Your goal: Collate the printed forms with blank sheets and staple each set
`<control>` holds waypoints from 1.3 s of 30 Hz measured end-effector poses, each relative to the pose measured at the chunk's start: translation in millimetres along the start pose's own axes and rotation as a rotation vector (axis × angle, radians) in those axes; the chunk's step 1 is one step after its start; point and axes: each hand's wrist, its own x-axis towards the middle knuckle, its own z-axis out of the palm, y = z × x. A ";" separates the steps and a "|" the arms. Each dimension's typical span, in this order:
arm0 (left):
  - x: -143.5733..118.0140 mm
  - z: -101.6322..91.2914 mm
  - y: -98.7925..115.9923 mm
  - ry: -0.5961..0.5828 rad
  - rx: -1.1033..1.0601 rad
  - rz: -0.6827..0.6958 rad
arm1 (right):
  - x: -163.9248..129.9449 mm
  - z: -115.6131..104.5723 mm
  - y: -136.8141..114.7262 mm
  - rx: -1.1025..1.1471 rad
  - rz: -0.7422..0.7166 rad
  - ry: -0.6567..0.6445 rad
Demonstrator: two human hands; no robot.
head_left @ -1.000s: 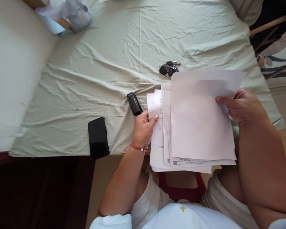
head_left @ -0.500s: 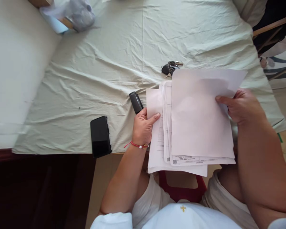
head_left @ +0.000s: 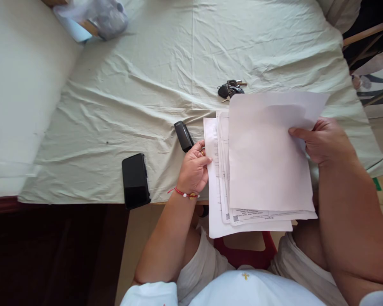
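Note:
A stack of paper sheets [head_left: 270, 157] is held tilted above my lap at the table's front edge. The top sheet is blank; printed sheets [head_left: 215, 191] show below it at the left and bottom, not squared up. My right hand [head_left: 324, 140] is closed on the stack's right side, thumb on top and fingers hidden underneath. At the left edge, my left hand [head_left: 194, 168] is closed, with its thumb tip on the paper's margin and its fingers curled at the edge. Just beyond the left fingers lies a black stapler-like object [head_left: 183, 136].
A black phone [head_left: 135, 180] lies at the table's front edge, left of my left arm. Beyond the papers is a bunch of keys [head_left: 231, 90]. A plastic bag [head_left: 108, 19] stands at the far left. The pale green cloth [head_left: 140, 85] covering the table is wrinkled.
The lower sheets on the left have shifted right, further under the stack. My left thumb has slid back from the paper's face to its edge. My right hand has stayed in place.

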 end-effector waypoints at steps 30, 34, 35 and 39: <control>1.6 4.8 -4.9 0.001 -0.031 0.014 | -10.8 20.0 1.8 -0.070 0.044 -0.108; 2.7 0.1 -3.3 0.017 -0.003 0.015 | -9.2 10.4 -0.9 -0.154 -0.001 -0.034; 3.3 -1.6 -3.4 0.031 0.003 0.022 | -7.3 5.3 -1.2 -0.187 -0.024 -0.004; 5.3 -6.9 -5.5 0.081 -0.004 0.060 | 2.6 -20.1 -6.6 -0.222 -0.075 0.136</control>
